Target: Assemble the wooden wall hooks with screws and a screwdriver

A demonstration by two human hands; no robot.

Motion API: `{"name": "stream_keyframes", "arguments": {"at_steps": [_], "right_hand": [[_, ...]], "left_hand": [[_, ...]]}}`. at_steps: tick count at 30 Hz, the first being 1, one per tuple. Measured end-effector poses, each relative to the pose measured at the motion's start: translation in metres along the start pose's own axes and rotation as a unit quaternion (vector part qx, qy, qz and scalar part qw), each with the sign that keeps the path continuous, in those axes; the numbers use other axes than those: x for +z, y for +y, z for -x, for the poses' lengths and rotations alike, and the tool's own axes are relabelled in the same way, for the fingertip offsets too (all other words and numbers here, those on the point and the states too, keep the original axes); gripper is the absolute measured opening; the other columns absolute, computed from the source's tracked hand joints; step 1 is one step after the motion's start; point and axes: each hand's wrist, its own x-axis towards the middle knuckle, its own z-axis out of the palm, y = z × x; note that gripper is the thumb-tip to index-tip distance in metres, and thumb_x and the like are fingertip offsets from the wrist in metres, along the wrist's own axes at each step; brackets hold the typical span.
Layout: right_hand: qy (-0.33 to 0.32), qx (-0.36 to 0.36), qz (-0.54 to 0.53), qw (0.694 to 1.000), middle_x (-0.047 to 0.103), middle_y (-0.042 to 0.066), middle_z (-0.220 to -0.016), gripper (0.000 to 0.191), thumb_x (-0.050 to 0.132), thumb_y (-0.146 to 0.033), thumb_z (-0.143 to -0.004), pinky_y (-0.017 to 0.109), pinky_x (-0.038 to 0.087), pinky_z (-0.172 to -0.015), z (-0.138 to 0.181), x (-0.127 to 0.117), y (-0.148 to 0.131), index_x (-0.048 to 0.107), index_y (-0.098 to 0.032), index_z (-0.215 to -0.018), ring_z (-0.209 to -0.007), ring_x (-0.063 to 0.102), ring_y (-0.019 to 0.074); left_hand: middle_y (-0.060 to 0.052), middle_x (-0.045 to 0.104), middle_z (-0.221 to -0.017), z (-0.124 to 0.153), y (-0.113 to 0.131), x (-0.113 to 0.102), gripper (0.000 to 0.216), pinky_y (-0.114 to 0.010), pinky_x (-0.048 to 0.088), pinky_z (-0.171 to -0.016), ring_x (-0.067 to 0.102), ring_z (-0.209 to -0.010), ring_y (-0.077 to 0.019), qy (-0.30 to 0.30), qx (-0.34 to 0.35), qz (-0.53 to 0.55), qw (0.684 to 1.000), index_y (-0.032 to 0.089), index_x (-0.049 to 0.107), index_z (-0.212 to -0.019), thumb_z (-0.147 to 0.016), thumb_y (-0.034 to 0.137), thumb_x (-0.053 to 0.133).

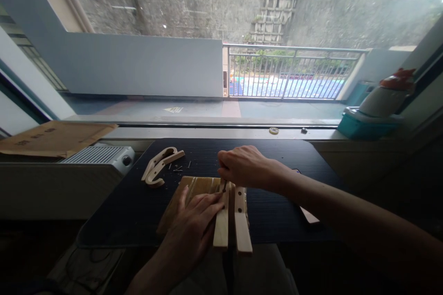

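Observation:
A flat wooden assembly with two long slats lies on the dark table. My left hand rests flat on it, fingers stretched out, pressing the wood down. My right hand is closed in a fist-like grip on a small dark tool whose tip points down onto the top of the left slat. A pair of curved wooden hook pieces lies to the upper left, with several small screws scattered beside it.
A cardboard sheet lies over a radiator at the left. A small tape roll sits on the window sill. A teal box with a white object stands at the right. A wooden strip lies under my right forearm.

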Motion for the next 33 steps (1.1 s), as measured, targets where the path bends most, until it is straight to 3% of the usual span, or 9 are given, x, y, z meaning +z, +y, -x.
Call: {"name": "stream_keyframes", "arguments": {"at_steps": [4,8,11,16,21,25,29,33], "right_hand": [[-0.054,-0.056,-0.015,0.997,0.066,0.004,-0.083,0.022,0.044,-0.029,-0.086,0.025,0.032,-0.053,0.010,-0.010,0.004,0.057,-0.018,-0.099,-0.065,0.055,0.0136],[-0.039,-0.137,0.001,0.990,0.064,0.002,-0.076,0.015,0.043,-0.018,-0.086,0.024,0.029,-0.052,0.016,-0.014,0.006,0.058,-0.018,-0.088,-0.063,0.052,0.0112],[-0.033,-0.160,0.007,0.987,0.062,0.002,-0.074,0.014,0.044,-0.017,-0.087,0.024,0.028,-0.053,0.015,-0.011,0.005,0.058,-0.016,-0.085,-0.063,0.052,0.0107],[-0.006,-0.146,-0.016,0.989,0.062,0.003,-0.073,0.017,0.040,-0.022,-0.090,0.025,0.028,-0.053,0.011,0.000,0.006,0.056,-0.015,-0.089,-0.061,0.052,0.0107],[0.048,-0.047,-0.020,0.998,0.063,0.002,-0.072,0.022,0.038,-0.031,-0.090,0.026,0.026,-0.050,0.004,0.013,0.007,0.054,-0.016,-0.088,-0.058,0.053,0.0123],[0.028,-0.010,-0.002,1.000,0.064,0.003,-0.075,0.026,0.035,-0.036,-0.091,0.026,0.029,-0.052,0.002,0.011,0.006,0.054,-0.018,-0.091,-0.059,0.053,0.0128],[-0.016,-0.015,0.025,0.999,0.063,0.003,-0.071,0.031,0.031,-0.036,-0.092,0.026,0.030,-0.051,0.010,-0.006,0.005,0.056,-0.017,-0.089,-0.055,0.050,0.0119],[-0.030,-0.088,0.014,0.996,0.064,0.003,-0.078,0.022,0.040,-0.025,-0.089,0.025,0.032,-0.052,0.019,-0.019,0.005,0.061,-0.017,-0.091,-0.061,0.053,0.0113]], "left_hand": [[-0.004,0.057,-0.126,0.001,-0.001,0.000,0.034,-0.061,0.004,-0.108,0.050,-0.117,-0.0228,0.003,0.006,0.001,1.000,0.028,0.053,-0.119,-0.087,0.021,0.046],[-0.004,0.057,-0.126,0.001,-0.004,0.002,0.036,-0.061,0.005,-0.109,0.050,-0.116,-0.0220,0.010,0.009,-0.004,1.000,0.029,0.051,-0.121,-0.086,0.021,0.047],[-0.004,0.057,-0.125,0.001,-0.004,0.003,0.036,-0.060,0.006,-0.109,0.051,-0.115,-0.0218,0.010,0.007,-0.005,1.000,0.029,0.052,-0.120,-0.086,0.020,0.048],[-0.004,0.057,-0.126,0.001,-0.004,0.004,0.036,-0.059,0.007,-0.109,0.051,-0.115,-0.0220,0.009,0.004,-0.003,1.000,0.028,0.052,-0.120,-0.085,0.020,0.048],[-0.003,0.059,-0.124,0.000,-0.004,0.005,0.035,-0.061,0.004,-0.109,0.052,-0.114,-0.0222,0.014,0.003,-0.003,1.000,0.028,0.053,-0.118,-0.084,0.020,0.049],[-0.004,0.059,-0.124,-0.001,-0.002,0.002,0.034,-0.061,0.005,-0.109,0.053,-0.113,-0.0223,0.009,-0.001,-0.002,1.000,0.028,0.054,-0.117,-0.085,0.022,0.049],[-0.005,0.059,-0.124,0.000,-0.001,0.000,0.035,-0.061,0.006,-0.109,0.052,-0.114,-0.0227,0.012,0.002,-0.001,1.000,0.027,0.054,-0.118,-0.084,0.022,0.049],[-0.004,0.058,-0.125,0.001,-0.001,0.001,0.037,-0.062,0.003,-0.108,0.051,-0.115,-0.0224,0.004,-0.001,-0.004,1.000,0.029,0.053,-0.120,-0.084,0.020,0.048]]}}
